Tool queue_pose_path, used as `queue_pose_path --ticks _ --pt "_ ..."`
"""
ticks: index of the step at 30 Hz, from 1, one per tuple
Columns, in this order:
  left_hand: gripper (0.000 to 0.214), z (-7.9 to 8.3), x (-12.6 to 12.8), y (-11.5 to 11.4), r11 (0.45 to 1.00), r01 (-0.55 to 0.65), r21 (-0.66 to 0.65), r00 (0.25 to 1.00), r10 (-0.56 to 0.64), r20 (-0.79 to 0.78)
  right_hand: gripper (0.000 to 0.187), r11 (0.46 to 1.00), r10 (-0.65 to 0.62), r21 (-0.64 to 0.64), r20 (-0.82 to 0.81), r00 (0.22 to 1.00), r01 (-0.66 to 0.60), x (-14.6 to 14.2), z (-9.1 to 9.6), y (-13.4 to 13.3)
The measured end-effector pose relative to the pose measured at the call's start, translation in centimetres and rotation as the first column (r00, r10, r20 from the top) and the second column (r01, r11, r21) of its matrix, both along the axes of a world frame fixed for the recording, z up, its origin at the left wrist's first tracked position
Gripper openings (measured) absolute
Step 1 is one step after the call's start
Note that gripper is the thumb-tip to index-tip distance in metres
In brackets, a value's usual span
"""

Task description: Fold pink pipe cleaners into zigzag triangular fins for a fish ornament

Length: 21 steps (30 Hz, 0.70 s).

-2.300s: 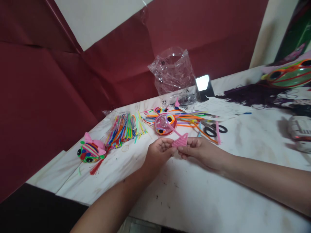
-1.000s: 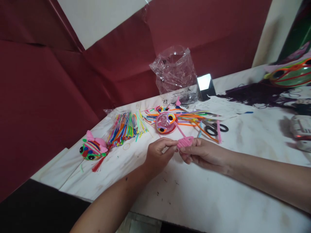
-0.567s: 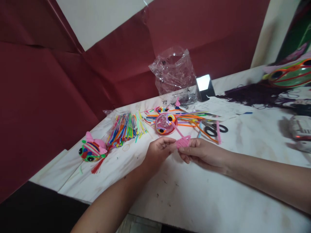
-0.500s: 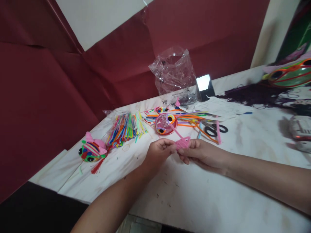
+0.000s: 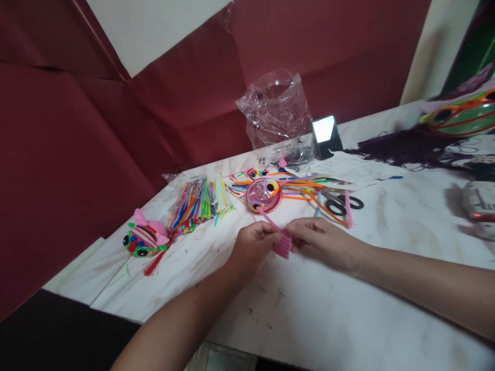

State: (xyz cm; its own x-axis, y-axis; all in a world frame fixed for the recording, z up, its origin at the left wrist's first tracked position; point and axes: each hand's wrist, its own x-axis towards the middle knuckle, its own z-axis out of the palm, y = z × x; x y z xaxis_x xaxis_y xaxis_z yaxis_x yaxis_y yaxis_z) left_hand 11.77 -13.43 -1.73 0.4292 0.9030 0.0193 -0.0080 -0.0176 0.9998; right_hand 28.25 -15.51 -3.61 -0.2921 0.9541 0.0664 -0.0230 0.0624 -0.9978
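Between my hands is a pink pipe cleaner piece (image 5: 283,247), bent into flat, close rows, with one straight strand sticking up and away to the left. My left hand (image 5: 253,247) pinches its left side between thumb and fingers. From the right, my right hand (image 5: 325,241) has its fingers closed at the upper right edge of the piece; the fingertips are partly hidden. Just beyond lies a clear round shape with a red rim (image 5: 280,206) and orange-and-white eyes. The strand's tip overlaps its lower eye.
A bundle of coloured pipe cleaners (image 5: 197,206) lies left, near a finished-looking lion-like head (image 5: 145,239) with a red tassel. Black-handled scissors (image 5: 335,207) rest beyond my right hand. A plastic bag (image 5: 276,111) and a dark box-like object (image 5: 327,136) stand by the wall.
The pink piece has turned in my fingers and now hangs lower, its strand swung down across the round shape. My right hand has shifted slightly up to the piece's upper edge.
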Motion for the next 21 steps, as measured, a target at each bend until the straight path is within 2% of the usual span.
queue_pose_path --ticks 2,3,6,8,13,21 --pt "0.013 -0.1 0.0 0.0 1.000 0.005 -0.018 0.998 -0.006 -0.063 0.035 0.992 -0.094 0.088 0.051 0.994 0.090 0.4 0.5 0.2" --pt "0.012 -0.2 0.0 0.0 1.000 0.019 -0.025 0.994 -0.022 -0.109 0.032 0.991 -0.088 0.102 0.053 0.995 0.082 0.5 0.6 0.3" --pt "0.011 -0.6 0.1 0.0 0.996 0.090 -0.010 0.967 -0.090 -0.237 0.026 1.000 0.014 0.007 -0.027 1.000 -0.014 0.4 0.5 0.4" --pt "0.011 -0.8 0.2 0.0 0.993 0.120 0.004 0.954 -0.114 -0.279 0.026 0.998 0.027 -0.053 -0.080 0.996 -0.031 0.1 0.1 0.5" --pt "0.014 -0.9 0.2 -0.1 0.990 0.141 0.017 0.946 -0.130 -0.297 0.026 0.998 -0.010 -0.067 -0.100 0.995 0.004 -0.2 0.0 0.3" --pt "0.017 -1.4 0.1 -0.1 0.989 0.144 0.043 0.953 -0.127 -0.275 0.023 0.999 -0.037 -0.018 -0.073 0.997 0.036 -0.3 0.1 0.1"
